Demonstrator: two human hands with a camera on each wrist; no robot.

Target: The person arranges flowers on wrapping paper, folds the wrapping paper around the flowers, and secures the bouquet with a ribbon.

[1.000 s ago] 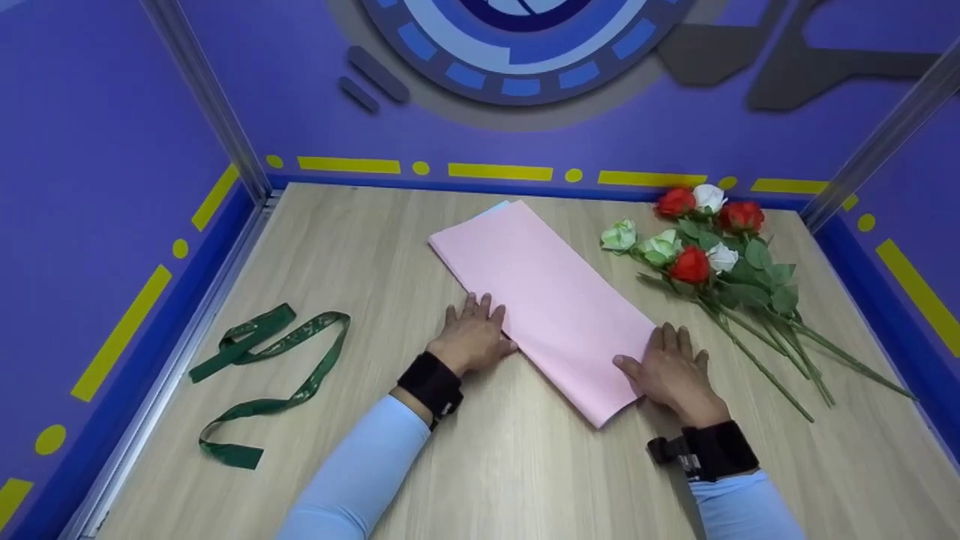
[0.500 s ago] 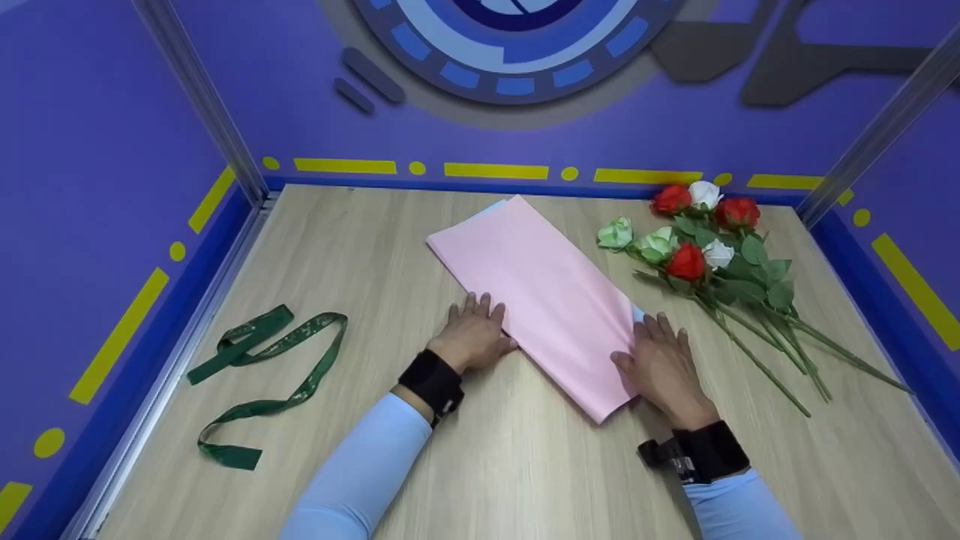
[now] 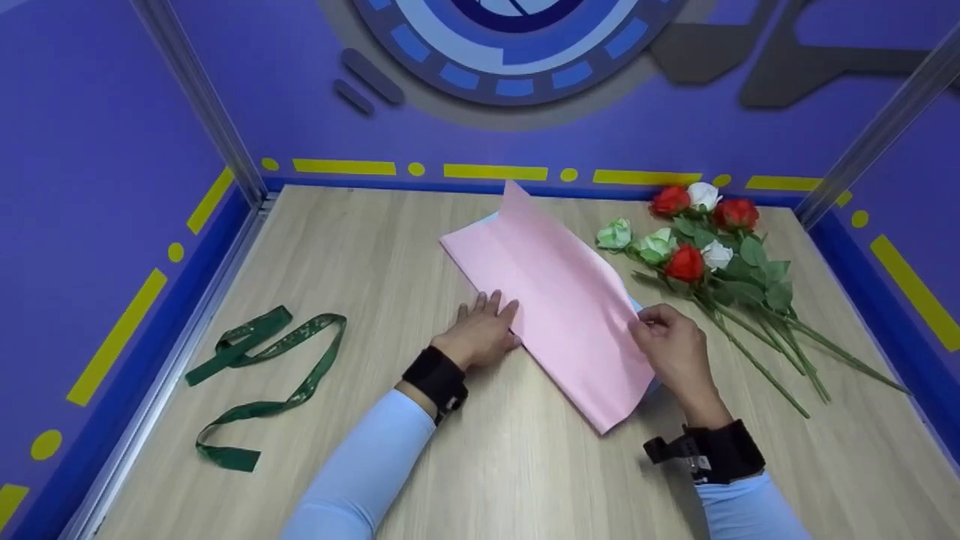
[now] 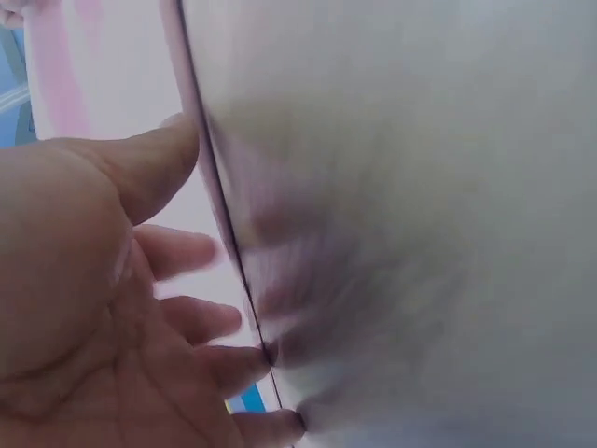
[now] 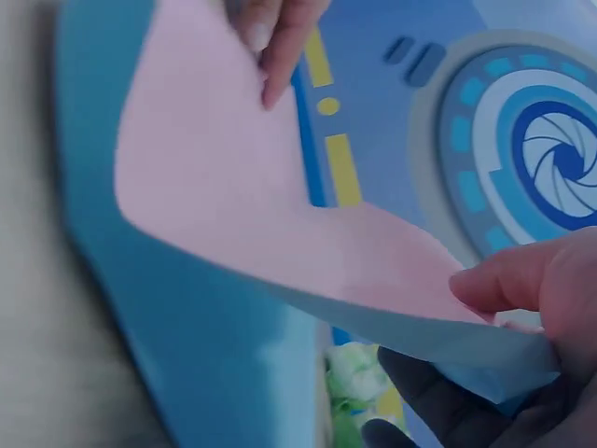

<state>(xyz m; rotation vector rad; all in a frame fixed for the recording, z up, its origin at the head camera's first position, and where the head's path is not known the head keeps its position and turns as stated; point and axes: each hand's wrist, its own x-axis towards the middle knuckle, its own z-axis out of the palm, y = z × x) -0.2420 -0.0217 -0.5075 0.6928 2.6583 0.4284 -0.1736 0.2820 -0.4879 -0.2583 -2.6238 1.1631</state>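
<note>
A folded sheet of wrapping paper (image 3: 562, 307), pink on top, lies slantwise on the table, its upper layer bowed up along the right side. Blue shows on the underside (image 5: 205, 327) in the right wrist view. My right hand (image 3: 675, 352) pinches the raised right edge between thumb and fingers. Along the folded left edge rests my left hand (image 3: 480, 334), fingers spread and fairly straight; in the left wrist view, its fingertips (image 4: 266, 359) lie right at the fold line.
Red, white and pale green roses (image 3: 686, 262) with long stems lie at the right rear, close to the paper. A green ribbon (image 3: 277, 401) curls over the left side of the wooden table (image 3: 360, 247). Blue panels (image 3: 105, 187) enclose the left, back and right.
My right hand has gone from lying flat on the paper to pinching its right edge, and the top layer has lifted. My left hand has barely shifted.
</note>
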